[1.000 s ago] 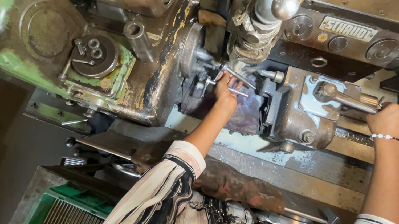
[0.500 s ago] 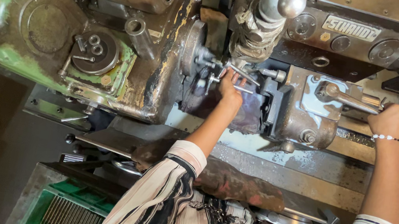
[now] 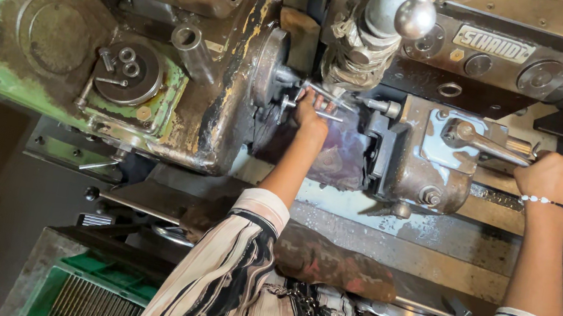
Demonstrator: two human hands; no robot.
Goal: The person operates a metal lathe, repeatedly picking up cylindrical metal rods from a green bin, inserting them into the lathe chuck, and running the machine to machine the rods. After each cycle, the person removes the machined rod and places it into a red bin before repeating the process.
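Since the picture from a moment before, the left hand has slid a little up and left, closer to the round chuck, while the right hand has stayed where it was.

A thin shiny metal rod sits just above the middle of the frame. It lies almost flat, its long way going left to right, with one end at the chuck and the other pointing at the grey tool block. It is bright and smooth, not rusty like the metal around it. It lies right at the tips of the left hand, which is much the nearer hand. Those fingers are curled around it or a small part beside it; how tight the hold is, I cannot tell.

Over at the right of the frame, the right hand is closed over the end of a silver lever. Above hangs a handle with a round silver ball. A green crate is at the lower left.
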